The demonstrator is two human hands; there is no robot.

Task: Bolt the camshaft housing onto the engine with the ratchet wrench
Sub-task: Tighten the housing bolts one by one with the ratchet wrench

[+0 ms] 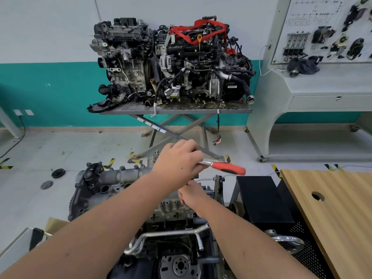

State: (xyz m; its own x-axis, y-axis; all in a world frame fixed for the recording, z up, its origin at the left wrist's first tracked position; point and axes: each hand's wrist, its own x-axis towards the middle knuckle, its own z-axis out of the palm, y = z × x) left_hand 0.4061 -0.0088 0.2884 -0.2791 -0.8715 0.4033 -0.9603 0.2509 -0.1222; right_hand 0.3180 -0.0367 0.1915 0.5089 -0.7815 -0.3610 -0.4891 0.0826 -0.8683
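The engine stands on a stand right below me, with the grey camshaft housing lying across its top. My left hand grips the head end of the ratchet wrench, whose red and black handle sticks out to the right over the engine. My right hand sits just under it, fingers curled at the wrench's socket end on the housing. The socket and the bolt are hidden by both hands.
A wooden table with a round hole is at my right, a black box beside it. Two other engines sit on a scissor lift table by the far wall. A grey training bench stands at the back right. Loose round parts lie on the floor.
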